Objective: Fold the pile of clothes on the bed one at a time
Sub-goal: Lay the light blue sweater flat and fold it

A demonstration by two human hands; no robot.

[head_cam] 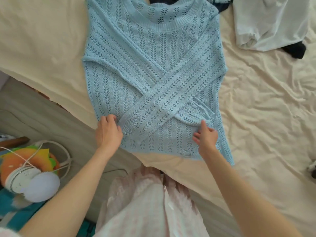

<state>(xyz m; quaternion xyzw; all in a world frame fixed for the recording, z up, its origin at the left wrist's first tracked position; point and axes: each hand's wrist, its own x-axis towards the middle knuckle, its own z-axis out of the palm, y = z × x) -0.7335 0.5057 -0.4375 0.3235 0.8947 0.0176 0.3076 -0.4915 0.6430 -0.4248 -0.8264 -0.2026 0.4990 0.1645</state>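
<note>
A light blue open-knit sweater (150,69) lies flat on the cream bed sheet (265,108), neck away from me. Both sleeves are folded across the body and cross in an X near the hem. My left hand (108,132) rests on the lower left part, fingers curled at the frayed cuff of one sleeve. My right hand (205,136) touches the lower right part near the other frayed cuff, index finger extended and the others relaxed. The remaining clothes sit at the far edge: a dark garment (171,0) behind the collar and a white garment (271,23) at the upper right.
A black item (295,50) lies beside the white garment. Left of the bed stand a colourful cushion (32,158), a white round device with a cord (22,180) and a grey surface (51,120). My pink clothing (150,202) fills the lower middle.
</note>
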